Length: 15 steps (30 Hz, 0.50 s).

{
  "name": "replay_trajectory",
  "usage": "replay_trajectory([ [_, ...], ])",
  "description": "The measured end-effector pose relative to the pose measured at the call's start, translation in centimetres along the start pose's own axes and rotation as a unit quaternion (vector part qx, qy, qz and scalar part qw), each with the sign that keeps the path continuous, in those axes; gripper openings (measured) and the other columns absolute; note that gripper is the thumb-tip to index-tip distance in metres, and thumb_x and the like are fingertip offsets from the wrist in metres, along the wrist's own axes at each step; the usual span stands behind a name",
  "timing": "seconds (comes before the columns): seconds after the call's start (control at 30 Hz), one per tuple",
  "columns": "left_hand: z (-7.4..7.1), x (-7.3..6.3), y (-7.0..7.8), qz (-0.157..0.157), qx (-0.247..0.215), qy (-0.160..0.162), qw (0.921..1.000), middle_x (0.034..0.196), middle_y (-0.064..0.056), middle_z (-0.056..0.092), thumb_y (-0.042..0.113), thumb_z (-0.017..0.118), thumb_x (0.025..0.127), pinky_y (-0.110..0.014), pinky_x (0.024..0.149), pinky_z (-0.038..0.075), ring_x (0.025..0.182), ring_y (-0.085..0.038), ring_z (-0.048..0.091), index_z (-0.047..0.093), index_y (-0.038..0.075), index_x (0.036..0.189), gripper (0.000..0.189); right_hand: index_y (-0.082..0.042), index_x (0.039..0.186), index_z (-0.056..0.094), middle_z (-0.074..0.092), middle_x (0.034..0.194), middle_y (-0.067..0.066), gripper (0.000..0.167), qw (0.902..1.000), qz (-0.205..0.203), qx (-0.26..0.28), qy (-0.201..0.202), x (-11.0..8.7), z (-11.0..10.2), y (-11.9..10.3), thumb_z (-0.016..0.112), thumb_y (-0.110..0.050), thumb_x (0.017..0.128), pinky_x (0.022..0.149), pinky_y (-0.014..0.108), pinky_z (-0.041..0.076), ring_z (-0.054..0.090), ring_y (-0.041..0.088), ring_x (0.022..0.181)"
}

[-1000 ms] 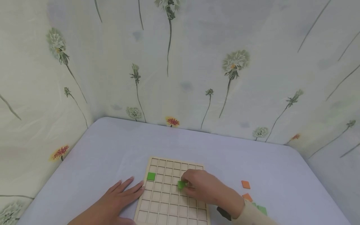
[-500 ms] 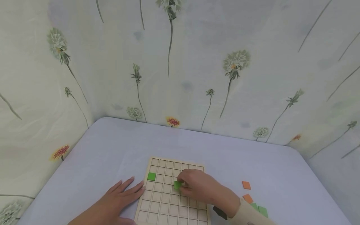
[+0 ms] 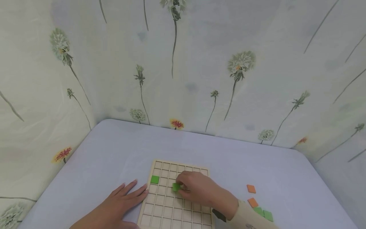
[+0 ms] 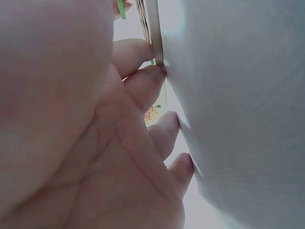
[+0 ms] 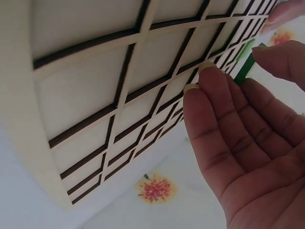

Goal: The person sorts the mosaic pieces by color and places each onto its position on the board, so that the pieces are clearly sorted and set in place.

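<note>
A wooden grid board point(image 3: 160, 200) with rows of square recesses lies on the table. One green square tile point(image 3: 155, 179) sits in a recess at its left edge. My right hand point(image 3: 198, 189) is over the middle of the board and pinches a second green tile point(image 3: 176, 187) between thumb and fingers; the right wrist view shows this held tile point(image 5: 245, 69) edge-on. My left hand point(image 3: 120, 202) lies with spread, straight fingers on the table, fingertips at the board's left edge. In the left wrist view its fingertips point(image 4: 155, 74) meet the board's side.
Right of the board lie two orange tiles point(image 3: 251, 189) and, nearer the right sleeve, green tiles point(image 3: 267, 215). The pale table point(image 3: 128, 143) ends at a flower-printed cloth backdrop point(image 3: 194, 63) behind and at both sides.
My right hand has moved left across the board, carrying the pinched green tile toward the tile at the left edge. My left hand stays in place.
</note>
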<state>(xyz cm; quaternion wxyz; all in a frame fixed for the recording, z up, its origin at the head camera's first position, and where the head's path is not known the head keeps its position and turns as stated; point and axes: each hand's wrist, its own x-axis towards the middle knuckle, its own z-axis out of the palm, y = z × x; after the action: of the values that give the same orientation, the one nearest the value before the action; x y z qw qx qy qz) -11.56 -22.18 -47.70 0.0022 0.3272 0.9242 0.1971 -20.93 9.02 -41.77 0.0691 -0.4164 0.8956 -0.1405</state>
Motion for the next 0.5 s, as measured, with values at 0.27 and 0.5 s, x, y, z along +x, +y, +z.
replay_trajectory([
  [0.27, -0.1, 0.0, 0.1, -0.011, -0.006, -0.008, 0.9999, 0.162, -0.004, 0.046, 0.074, 0.063, 0.087, -0.07, 0.109, 0.033, 0.148, -0.047, 0.037, 0.05, 0.011, 0.157, 0.095, -0.013, 0.103, 0.074, 0.069, 0.095, -0.007, 0.006, 0.9999, -0.006, -0.003, -0.01, 0.9, -0.1, -0.6, 0.074, -0.016, 0.098, 0.072, 0.021, 0.054, 0.061, 0.0, 0.081],
  [0.5, -0.1, 0.0, 0.0, -0.008, 0.004, -0.009, 0.9999, 0.163, -0.003, 0.045, 0.075, 0.062, 0.088, -0.069, 0.109, 0.035, 0.147, -0.046, 0.038, 0.049, 0.013, 0.157, 0.094, -0.012, 0.101, 0.073, 0.067, 0.091, -0.008, 0.007, 0.9998, -0.006, -0.015, -0.012, 1.5, 0.1, -0.9, 0.075, -0.017, 0.097, 0.068, 0.019, 0.051, 0.053, -0.001, 0.073],
])
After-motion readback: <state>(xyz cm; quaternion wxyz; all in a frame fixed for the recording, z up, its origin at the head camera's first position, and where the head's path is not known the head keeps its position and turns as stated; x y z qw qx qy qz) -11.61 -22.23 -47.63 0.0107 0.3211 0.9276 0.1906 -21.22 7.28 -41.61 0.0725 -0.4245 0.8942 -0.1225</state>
